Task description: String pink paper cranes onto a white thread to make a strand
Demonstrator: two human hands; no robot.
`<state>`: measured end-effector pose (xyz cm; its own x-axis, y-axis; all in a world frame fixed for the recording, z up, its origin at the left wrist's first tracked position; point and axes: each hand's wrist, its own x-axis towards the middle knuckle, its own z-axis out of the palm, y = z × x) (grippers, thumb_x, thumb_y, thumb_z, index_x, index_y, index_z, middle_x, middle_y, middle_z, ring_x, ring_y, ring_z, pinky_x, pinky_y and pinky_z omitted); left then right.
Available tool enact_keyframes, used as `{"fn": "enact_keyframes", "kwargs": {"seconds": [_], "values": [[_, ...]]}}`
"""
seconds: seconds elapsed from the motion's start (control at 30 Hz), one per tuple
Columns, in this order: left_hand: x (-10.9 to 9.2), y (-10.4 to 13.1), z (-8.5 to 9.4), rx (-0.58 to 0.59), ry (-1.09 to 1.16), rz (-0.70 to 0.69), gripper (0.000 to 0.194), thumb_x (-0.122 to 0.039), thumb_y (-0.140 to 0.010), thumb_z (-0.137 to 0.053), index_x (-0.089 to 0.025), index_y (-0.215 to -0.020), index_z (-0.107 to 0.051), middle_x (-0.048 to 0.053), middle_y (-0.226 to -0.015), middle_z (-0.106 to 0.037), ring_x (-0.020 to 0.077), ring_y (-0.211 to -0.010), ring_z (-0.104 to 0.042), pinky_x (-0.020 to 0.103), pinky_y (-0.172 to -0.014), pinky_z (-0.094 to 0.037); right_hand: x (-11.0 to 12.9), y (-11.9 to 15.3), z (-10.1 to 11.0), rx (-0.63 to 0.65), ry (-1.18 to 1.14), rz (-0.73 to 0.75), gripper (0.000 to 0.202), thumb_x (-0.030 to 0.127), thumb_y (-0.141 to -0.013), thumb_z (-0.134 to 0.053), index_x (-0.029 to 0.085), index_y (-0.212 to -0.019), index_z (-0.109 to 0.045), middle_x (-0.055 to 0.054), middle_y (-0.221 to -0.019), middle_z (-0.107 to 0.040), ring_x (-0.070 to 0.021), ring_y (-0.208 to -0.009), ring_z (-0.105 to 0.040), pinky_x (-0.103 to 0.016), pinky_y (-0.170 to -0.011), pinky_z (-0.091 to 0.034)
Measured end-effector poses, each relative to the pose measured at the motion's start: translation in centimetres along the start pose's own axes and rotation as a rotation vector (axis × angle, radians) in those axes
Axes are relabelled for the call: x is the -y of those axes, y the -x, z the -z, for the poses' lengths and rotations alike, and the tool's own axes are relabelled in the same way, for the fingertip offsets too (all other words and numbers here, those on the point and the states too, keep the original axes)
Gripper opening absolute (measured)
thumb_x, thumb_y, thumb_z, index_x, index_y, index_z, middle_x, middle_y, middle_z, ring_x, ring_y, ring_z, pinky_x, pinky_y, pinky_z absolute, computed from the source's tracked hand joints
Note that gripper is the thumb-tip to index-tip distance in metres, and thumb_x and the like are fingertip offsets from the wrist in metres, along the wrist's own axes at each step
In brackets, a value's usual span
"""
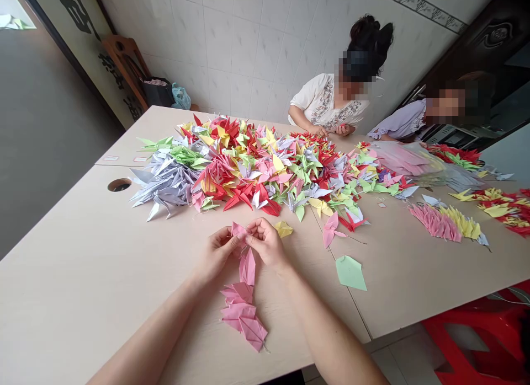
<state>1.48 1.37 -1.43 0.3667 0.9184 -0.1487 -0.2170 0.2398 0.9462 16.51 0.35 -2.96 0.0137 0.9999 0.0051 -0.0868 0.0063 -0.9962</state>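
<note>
A pink paper crane [237,230] is pinched between my left hand [222,247] and my right hand [265,240], both with fingers closed on it above the table. Below my hands a string of pink paper cranes [242,308] hangs down toward me and lies on the tabletop, with a bit of thread showing at its lower end. Just right of my right hand lies a yellow folded paper piece [284,229]. Farther right are a single pink crane [330,230] with a thin thread or wire and a light green sheet of paper [351,272].
A big heap of colourful paper cranes [248,170] covers the table's far side. Strung pink cranes [434,222] lie to the right. Two people sit beyond the table, one in a white blouse [318,101]. A red stool [476,330] stands at lower right.
</note>
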Motion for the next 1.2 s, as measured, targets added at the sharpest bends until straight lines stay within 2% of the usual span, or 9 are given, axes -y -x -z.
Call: {"fn": "enact_keyframes", "kwargs": {"seconds": [0.2, 0.4, 0.5, 0.57, 0.7, 0.87, 1.0, 1.1, 1.2], "values": [[0.5, -0.4, 0.8, -0.163, 0.011, -0.051, 0.028, -0.042, -0.075, -0.073, -0.015, -0.080, -0.073, 0.003, -0.070, -0.066, 0.0108, -0.059, -0.051, 0.021, -0.055, -0.040, 0.1, 0.4, -0.5, 0.031, 0.132, 0.010, 0.026, 0.030, -0.072, -0.071, 0.020, -0.087, -0.052, 0.003, -0.077, -0.057, -0.0110, -0.065, -0.052, -0.025, -0.063, -0.042], [0.1, -0.2, 0.9, -0.113, 0.199, 0.015, 0.033, -0.044, -0.077, -0.070, -0.012, -0.070, -0.073, 0.006, -0.062, -0.067, 0.0155, -0.059, -0.058, 0.027, -0.062, -0.047, 0.6, 0.7, -0.7, 0.112, 0.113, 0.018, 0.026, 0.030, -0.074, -0.072, 0.020, -0.088, -0.053, 0.002, -0.078, -0.058, -0.0111, -0.066, -0.054, -0.026, -0.065, -0.042], [0.0, -0.2, 0.9, -0.120, 0.231, 0.045, 0.037, -0.048, -0.076, -0.070, -0.012, -0.068, -0.073, 0.007, -0.060, -0.067, 0.0155, -0.056, -0.058, 0.026, -0.059, -0.046, 0.8, 0.7, -0.7, 0.132, 0.109, 0.012, 0.025, 0.030, -0.074, -0.072, 0.020, -0.088, -0.053, 0.002, -0.077, -0.059, -0.0113, -0.066, -0.054, -0.026, -0.065, -0.043], [0.1, -0.3, 0.9, -0.132, 0.229, 0.048, 0.042, -0.052, -0.076, -0.068, -0.011, -0.073, -0.074, 0.008, -0.063, -0.069, 0.0170, -0.061, -0.061, 0.027, -0.061, -0.047, 0.7, 0.6, -0.7, 0.115, 0.092, 0.007, 0.025, 0.030, -0.073, -0.072, 0.020, -0.087, -0.054, 0.002, -0.078, -0.059, -0.0116, -0.068, -0.055, -0.026, -0.066, -0.043], [0.2, -0.5, 0.9, -0.127, 0.241, 0.020, 0.050, -0.058, -0.079, -0.063, -0.015, -0.105, -0.071, 0.009, -0.089, -0.072, 0.0189, -0.083, -0.064, 0.027, -0.072, -0.049, 0.2, 0.1, -0.1, -0.022, 0.035, 0.015, 0.028, 0.036, -0.072, -0.074, 0.020, -0.085, -0.055, 0.001, -0.081, -0.059, -0.0127, -0.072, -0.056, -0.026, -0.067, -0.045], [0.0, -0.1, 0.7, 0.030, -0.076, -0.019, 0.042, -0.044, -0.079, -0.070, -0.017, -0.111, -0.065, 0.008, -0.100, -0.068, 0.0191, -0.089, -0.061, 0.026, -0.072, -0.046, -0.1, -0.2, 0.4, -0.149, -0.011, 0.019, 0.027, 0.038, -0.072, -0.074, 0.020, -0.083, -0.057, 0.002, -0.076, -0.060, -0.0124, -0.068, -0.055, -0.026, -0.066, -0.045], [-0.1, 0.2, 0.4, 0.128, -0.248, -0.046, 0.041, -0.043, -0.079, -0.068, -0.016, -0.109, -0.064, 0.007, -0.095, -0.067, 0.0196, -0.084, -0.059, 0.028, -0.072, -0.045, -0.1, -0.3, 0.4, -0.175, -0.018, 0.046, 0.027, 0.038, -0.072, -0.074, 0.020, -0.087, -0.060, 0.000, -0.080, -0.063, -0.0137, -0.072, -0.057, -0.027, -0.069, -0.046], [-0.3, 0.2, 0.6, 0.064, -0.264, -0.059, 0.035, -0.046, -0.083, -0.062, -0.017, -0.102, -0.062, 0.004, -0.091, -0.064, 0.0172, -0.078, -0.057, 0.027, -0.068, -0.044, -0.1, -0.3, 0.5, -0.160, 0.016, 0.057, 0.028, 0.038, -0.075, -0.072, 0.019, -0.093, -0.062, -0.002, -0.086, -0.064, -0.0142, -0.075, -0.059, -0.027, -0.070, -0.047], [-0.8, 0.2, 1.1, -0.057, -0.485, -0.112, 0.030, -0.049, -0.085, -0.057, -0.019, -0.082, -0.059, -0.001, -0.071, -0.056, 0.0142, -0.064, -0.049, 0.026, -0.060, -0.038, -0.1, -0.2, 0.5, -0.179, 0.063, 0.065, 0.032, 0.037, -0.078, -0.069, 0.020, -0.103, -0.059, -0.002, -0.087, -0.063, -0.0112, -0.066, -0.057, -0.025, -0.060, -0.046]]}}
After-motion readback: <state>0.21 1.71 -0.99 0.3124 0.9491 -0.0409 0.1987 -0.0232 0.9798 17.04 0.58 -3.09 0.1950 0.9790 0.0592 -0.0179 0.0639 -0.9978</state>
